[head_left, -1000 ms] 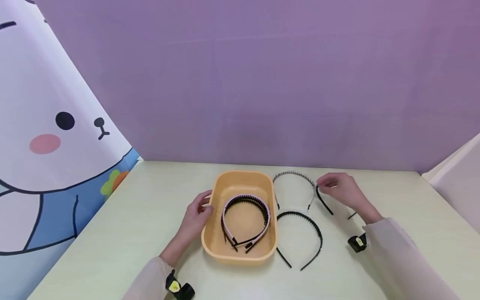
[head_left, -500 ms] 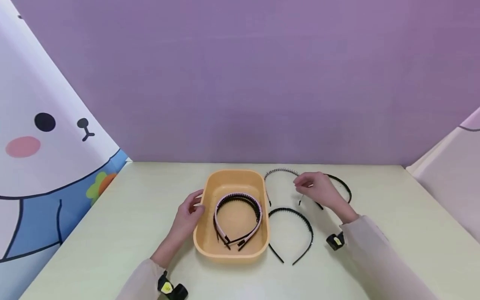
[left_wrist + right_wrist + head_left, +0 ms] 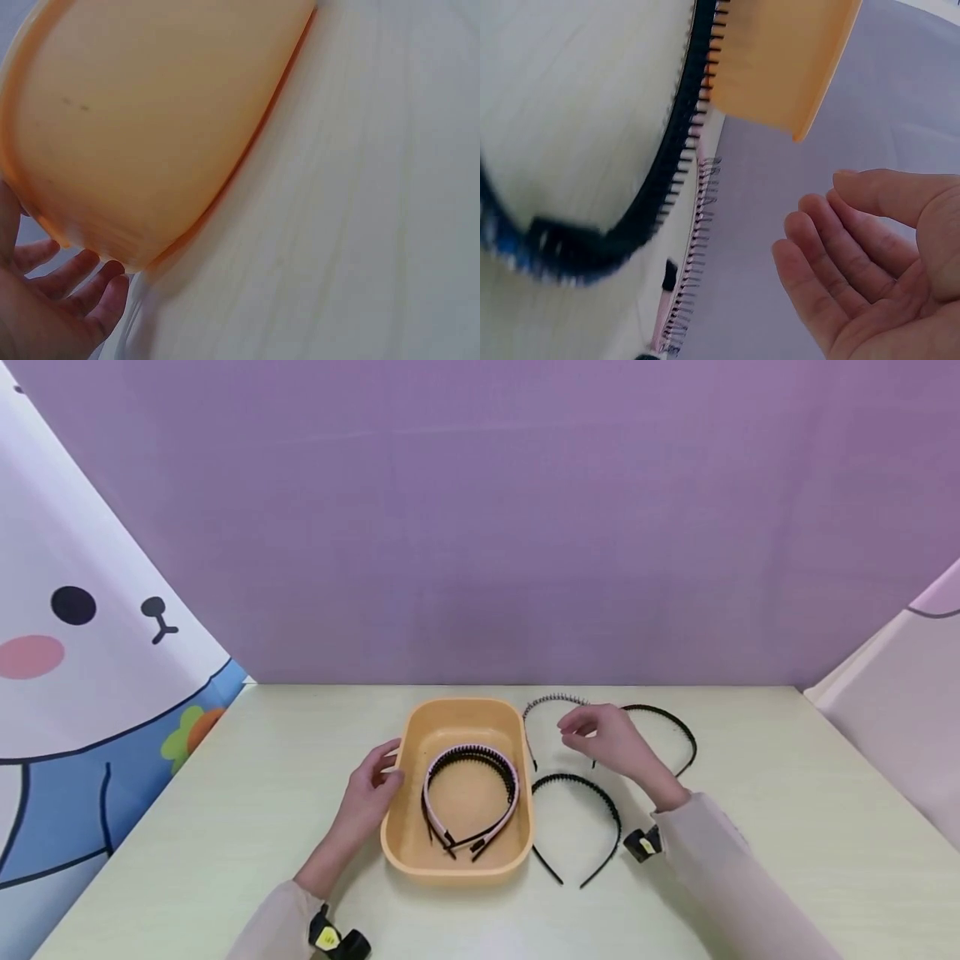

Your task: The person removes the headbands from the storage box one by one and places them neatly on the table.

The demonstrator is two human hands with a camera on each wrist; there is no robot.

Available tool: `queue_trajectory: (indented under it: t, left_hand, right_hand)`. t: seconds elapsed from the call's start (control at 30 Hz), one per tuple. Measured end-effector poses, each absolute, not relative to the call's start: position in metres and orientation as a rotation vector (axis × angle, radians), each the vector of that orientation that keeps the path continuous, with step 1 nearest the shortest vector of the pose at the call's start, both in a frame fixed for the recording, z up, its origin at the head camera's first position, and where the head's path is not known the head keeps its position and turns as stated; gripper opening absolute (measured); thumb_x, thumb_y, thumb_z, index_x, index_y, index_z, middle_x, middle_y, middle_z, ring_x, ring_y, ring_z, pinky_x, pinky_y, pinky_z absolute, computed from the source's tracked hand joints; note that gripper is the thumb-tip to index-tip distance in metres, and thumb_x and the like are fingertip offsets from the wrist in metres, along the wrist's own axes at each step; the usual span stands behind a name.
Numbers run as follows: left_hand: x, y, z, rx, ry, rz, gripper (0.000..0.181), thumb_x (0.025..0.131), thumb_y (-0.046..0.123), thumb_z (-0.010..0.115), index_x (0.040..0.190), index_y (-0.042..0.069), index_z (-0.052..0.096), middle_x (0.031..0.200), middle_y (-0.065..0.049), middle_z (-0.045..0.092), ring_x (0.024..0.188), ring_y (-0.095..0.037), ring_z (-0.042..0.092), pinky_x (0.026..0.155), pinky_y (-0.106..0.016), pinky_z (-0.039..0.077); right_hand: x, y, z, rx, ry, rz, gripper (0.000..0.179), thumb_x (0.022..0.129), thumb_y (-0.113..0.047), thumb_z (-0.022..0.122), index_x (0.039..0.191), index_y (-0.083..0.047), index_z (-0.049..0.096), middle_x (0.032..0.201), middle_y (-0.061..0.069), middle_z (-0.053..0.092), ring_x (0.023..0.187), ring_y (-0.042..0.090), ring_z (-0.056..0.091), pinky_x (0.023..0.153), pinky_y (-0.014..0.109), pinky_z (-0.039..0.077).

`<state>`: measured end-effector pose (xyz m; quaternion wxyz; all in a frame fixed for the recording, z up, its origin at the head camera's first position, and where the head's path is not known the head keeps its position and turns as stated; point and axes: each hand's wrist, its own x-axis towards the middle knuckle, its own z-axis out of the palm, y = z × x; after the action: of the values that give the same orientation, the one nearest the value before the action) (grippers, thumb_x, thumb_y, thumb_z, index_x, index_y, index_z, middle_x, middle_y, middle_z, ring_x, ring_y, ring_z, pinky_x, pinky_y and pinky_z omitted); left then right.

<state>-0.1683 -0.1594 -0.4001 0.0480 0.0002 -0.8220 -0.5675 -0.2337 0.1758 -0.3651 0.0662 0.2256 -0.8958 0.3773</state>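
Observation:
My left hand (image 3: 369, 789) holds the left side of a pale orange plastic tray (image 3: 456, 878), thumb at the rim and fingertips (image 3: 112, 266) against the outer wall. Inside the tray lie a pink headband (image 3: 514, 802) and black toothed headbands, overlapping. My right hand (image 3: 609, 742) is raised over the table with loosely bent fingers and nothing between them. It overlaps a thin toothed headband (image 3: 551, 698) in the head view; in its wrist view that headband shows pinkish with dark ends. Nearer me lies a black toothed headband (image 3: 617, 814), beside the tray's right wall.
Another black headband (image 3: 678, 724) lies at the far right, partly behind my right hand. A purple backdrop (image 3: 465, 527) rises at the table's back edge. A cartoon-printed cloth (image 3: 97, 710) hangs at the left, and a pale panel (image 3: 892, 693) stands at the right.
My right hand has moved left, off the far-right black headband and toward the thin toothed one. The left hand stays on the tray. The head view has turned slightly right.

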Motion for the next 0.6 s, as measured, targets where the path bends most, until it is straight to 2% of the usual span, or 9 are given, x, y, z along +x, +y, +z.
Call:
queue_trajectory:
  t: [0.27,0.47,0.6]
  left_hand:
    - [-0.169,-0.158,-0.402,0.0,-2.511,-1.713,0.048,0.091,0.003,0.049,0.139,0.004,0.045,0.127,-0.026,0.057,0.108,-0.032,0.058,0.081,-0.019,0.047]
    - [-0.169,-0.157,-0.401,-0.014,-2.504,-1.727,0.048,0.091,0.003,0.048,0.139,0.004,0.044,0.127,-0.026,0.057,0.108,-0.032,0.058,0.08,-0.017,0.046]
    - [-0.168,-0.159,-0.4,-0.018,-2.501,-1.739,0.049,0.091,0.004,0.047,0.14,0.004,0.043,0.128,-0.026,0.056,0.111,-0.033,0.057,0.079,-0.014,0.045]
  right_hand:
    - [-0.226,0.165,-0.36,0.708,-2.673,1.137,0.012,0.083,-0.005,0.067,0.094,-0.003,0.071,0.088,0.009,0.072,0.078,0.02,0.066,0.064,0.027,0.051]
    - [-0.223,0.149,-0.356,0.764,-2.633,1.162,0.012,0.083,-0.005,0.067,0.094,-0.003,0.071,0.089,0.009,0.071,0.079,0.02,0.066,0.071,0.031,0.054]
    - [-0.224,0.136,-0.355,0.823,-2.594,1.143,0.013,0.082,-0.006,0.068,0.094,-0.003,0.072,0.089,0.007,0.072,0.077,0.018,0.067,0.071,0.028,0.054]
